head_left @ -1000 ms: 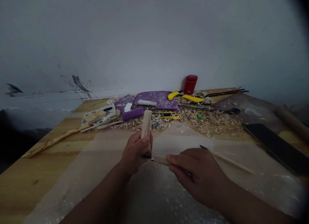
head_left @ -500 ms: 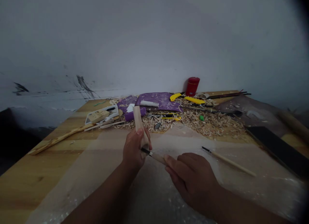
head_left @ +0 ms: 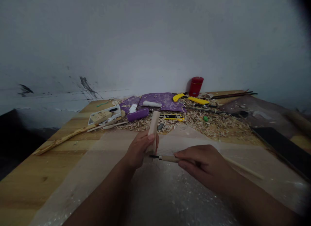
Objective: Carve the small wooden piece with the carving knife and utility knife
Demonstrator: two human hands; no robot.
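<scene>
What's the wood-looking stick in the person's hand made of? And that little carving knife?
The pale block looks like bare wood: light, matt, with no paint. The carving tool seems to have a smooth, unpainted wooden handle. Its dark tip is probably metal, but it's too small to tell.

Pale wood block (head_left: 153, 128) in left hand (head_left: 138, 150), carving knife (head_left: 168, 159) in right hand (head_left: 202, 164)
</scene>
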